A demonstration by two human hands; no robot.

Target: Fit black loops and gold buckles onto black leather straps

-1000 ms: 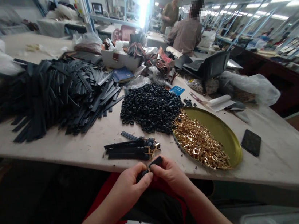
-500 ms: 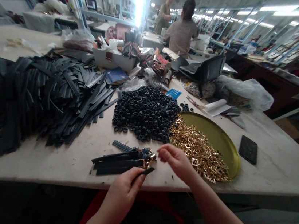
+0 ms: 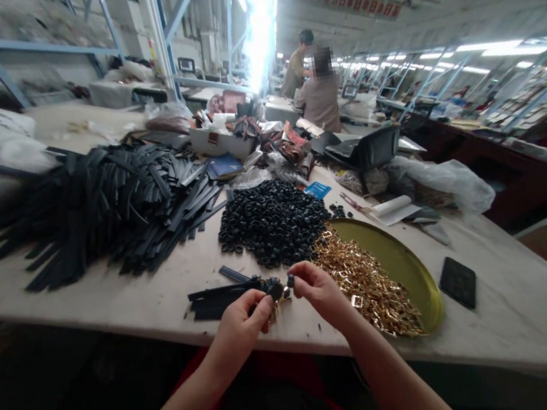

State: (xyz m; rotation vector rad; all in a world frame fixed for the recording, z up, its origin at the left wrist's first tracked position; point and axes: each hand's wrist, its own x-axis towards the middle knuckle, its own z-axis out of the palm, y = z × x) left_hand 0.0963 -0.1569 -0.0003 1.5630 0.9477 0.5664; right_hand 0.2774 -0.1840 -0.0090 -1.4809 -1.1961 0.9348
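My left hand [image 3: 243, 320] is closed, pinching a dark strap [image 3: 275, 290] between thumb and fingers. My right hand [image 3: 321, 293] grips a small black loop [image 3: 291, 281] at its fingertips, close to the strap's end. Something gold glints between the hands, too small to make out clearly. Beside and behind my left hand lie several finished-looking straps [image 3: 211, 307], their far ends partly hidden by that hand. A heap of black loops [image 3: 273, 222] sits just beyond. Gold buckles [image 3: 373, 289] fill one side of an olive-coloured round tray [image 3: 426, 272] to the right of my right hand.
A large pile of dark strips [image 3: 117, 209] covers the table's left. A phone [image 3: 458, 283] lies right of the tray. Farther back are a blue packet [image 3: 318, 190], a box of scraps [image 3: 217, 142] and plastic bags [image 3: 456, 177]. Two people stand in the background.
My left hand has risen and brought the strap's end up beside my right hand. A black loop now shows in my right fingertips. The camera view has tilted upward.
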